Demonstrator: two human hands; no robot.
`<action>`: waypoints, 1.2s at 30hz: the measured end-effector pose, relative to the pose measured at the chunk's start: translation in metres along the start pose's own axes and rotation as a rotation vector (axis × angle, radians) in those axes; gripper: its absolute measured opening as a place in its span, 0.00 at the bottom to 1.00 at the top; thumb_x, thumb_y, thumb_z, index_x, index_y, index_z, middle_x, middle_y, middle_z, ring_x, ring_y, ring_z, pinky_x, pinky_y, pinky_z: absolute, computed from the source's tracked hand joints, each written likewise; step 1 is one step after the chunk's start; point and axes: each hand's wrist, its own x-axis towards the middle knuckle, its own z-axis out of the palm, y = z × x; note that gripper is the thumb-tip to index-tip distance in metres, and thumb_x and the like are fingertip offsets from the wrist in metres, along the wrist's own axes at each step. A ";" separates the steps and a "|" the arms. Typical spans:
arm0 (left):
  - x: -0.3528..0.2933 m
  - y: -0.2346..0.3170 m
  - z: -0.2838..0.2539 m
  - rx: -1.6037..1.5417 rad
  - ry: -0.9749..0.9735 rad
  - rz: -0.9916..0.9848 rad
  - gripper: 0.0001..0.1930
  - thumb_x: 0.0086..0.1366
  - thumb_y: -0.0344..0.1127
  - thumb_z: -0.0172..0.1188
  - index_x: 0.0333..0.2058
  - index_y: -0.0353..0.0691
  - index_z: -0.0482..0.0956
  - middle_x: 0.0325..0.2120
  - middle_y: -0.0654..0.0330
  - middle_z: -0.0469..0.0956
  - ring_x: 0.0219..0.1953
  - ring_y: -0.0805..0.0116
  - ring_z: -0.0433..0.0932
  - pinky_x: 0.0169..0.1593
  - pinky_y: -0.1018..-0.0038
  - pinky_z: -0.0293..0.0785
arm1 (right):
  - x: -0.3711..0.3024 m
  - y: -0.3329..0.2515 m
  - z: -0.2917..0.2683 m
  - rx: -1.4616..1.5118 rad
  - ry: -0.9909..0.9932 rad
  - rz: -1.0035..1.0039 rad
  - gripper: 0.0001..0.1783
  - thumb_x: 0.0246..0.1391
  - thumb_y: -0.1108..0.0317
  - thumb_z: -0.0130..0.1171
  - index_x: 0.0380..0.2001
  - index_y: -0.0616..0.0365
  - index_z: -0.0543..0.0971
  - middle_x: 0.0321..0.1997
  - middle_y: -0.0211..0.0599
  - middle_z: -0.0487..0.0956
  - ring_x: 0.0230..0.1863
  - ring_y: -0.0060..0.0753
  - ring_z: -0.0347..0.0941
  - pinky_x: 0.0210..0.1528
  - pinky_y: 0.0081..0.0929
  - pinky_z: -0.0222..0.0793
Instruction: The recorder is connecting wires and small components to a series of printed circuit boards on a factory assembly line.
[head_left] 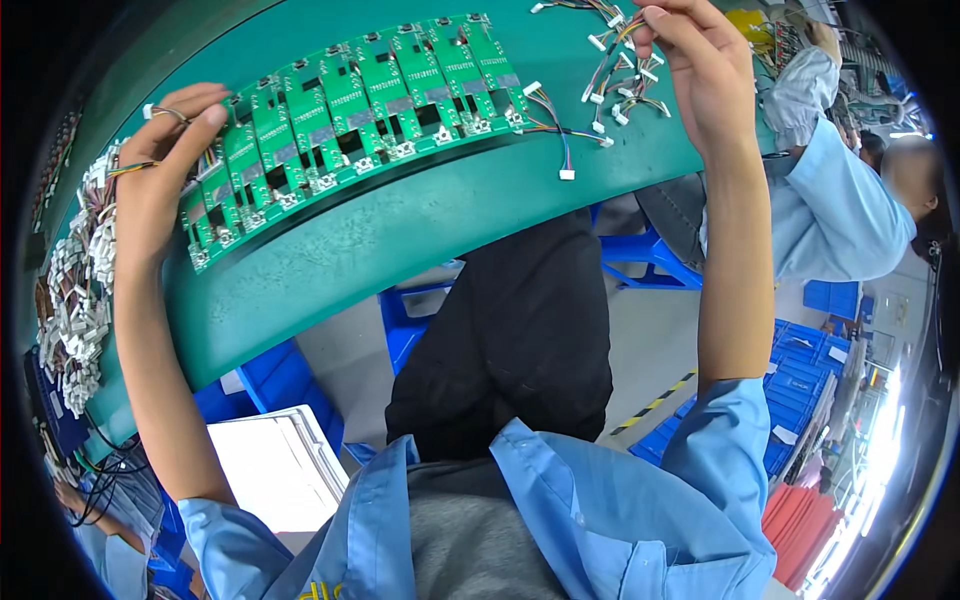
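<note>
A panel of green circuit boards [345, 110] lies on the green table mat [400, 215], its boards side by side in a slanting row. At the panel's left end my left hand [165, 150] is closed round a wire harness [138, 168] with a white connector, thumb and forefinger drawn together. My right hand [705, 75] is raised over the far right of the mat. Its thumb and fingers pinch another wire harness [630, 28] with multicoloured wires. Loose harnesses [622, 85] with white plugs lie beside it. One more harness [567, 150] trails from the panel's right end.
A thick heap of white-plugged harnesses [80, 290] covers the table's left edge. A co-worker in a blue sleeve [840, 200] sits at the right, near a yellow item [750, 35]. Blue crates [800, 380] stand on the floor, and white sheets [275, 470] lie below the table.
</note>
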 end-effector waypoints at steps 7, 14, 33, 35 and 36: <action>0.000 -0.001 0.003 0.036 0.016 -0.058 0.13 0.68 0.35 0.59 0.43 0.31 0.83 0.36 0.65 0.79 0.35 0.80 0.71 0.43 0.85 0.65 | -0.002 0.024 -0.008 -0.500 -0.125 -0.017 0.08 0.57 0.76 0.57 0.39 0.65 0.80 0.26 0.32 0.78 0.26 0.22 0.69 0.31 0.17 0.65; 0.001 -0.004 -0.006 0.043 0.016 -0.099 0.13 0.69 0.35 0.59 0.44 0.31 0.82 0.35 0.66 0.79 0.34 0.81 0.69 0.40 0.85 0.63 | -0.032 0.013 0.006 -0.983 -0.182 -0.106 0.11 0.48 0.57 0.62 0.23 0.50 0.85 0.19 0.30 0.79 0.28 0.37 0.73 0.54 0.39 0.56; -0.007 0.001 0.000 -0.024 0.058 -0.063 0.13 0.65 0.38 0.63 0.40 0.34 0.84 0.27 0.66 0.77 0.29 0.82 0.68 0.33 0.86 0.62 | -0.012 0.006 0.020 -0.845 -0.490 0.146 0.06 0.49 0.69 0.64 0.26 0.60 0.79 0.21 0.28 0.71 0.25 0.23 0.66 0.30 0.22 0.63; -0.008 -0.002 0.000 -0.040 0.064 -0.028 0.13 0.64 0.38 0.63 0.40 0.34 0.84 0.26 0.66 0.76 0.27 0.82 0.68 0.32 0.86 0.62 | -0.014 0.005 0.022 -0.737 -0.480 0.209 0.06 0.49 0.70 0.64 0.27 0.61 0.79 0.21 0.28 0.71 0.25 0.23 0.66 0.30 0.21 0.62; -0.009 -0.003 -0.001 -0.040 0.061 -0.030 0.12 0.64 0.38 0.63 0.40 0.34 0.84 0.26 0.66 0.76 0.26 0.82 0.68 0.31 0.86 0.61 | -0.017 0.002 0.024 -0.829 -0.444 0.141 0.06 0.50 0.70 0.64 0.27 0.61 0.79 0.21 0.28 0.72 0.25 0.23 0.65 0.30 0.21 0.62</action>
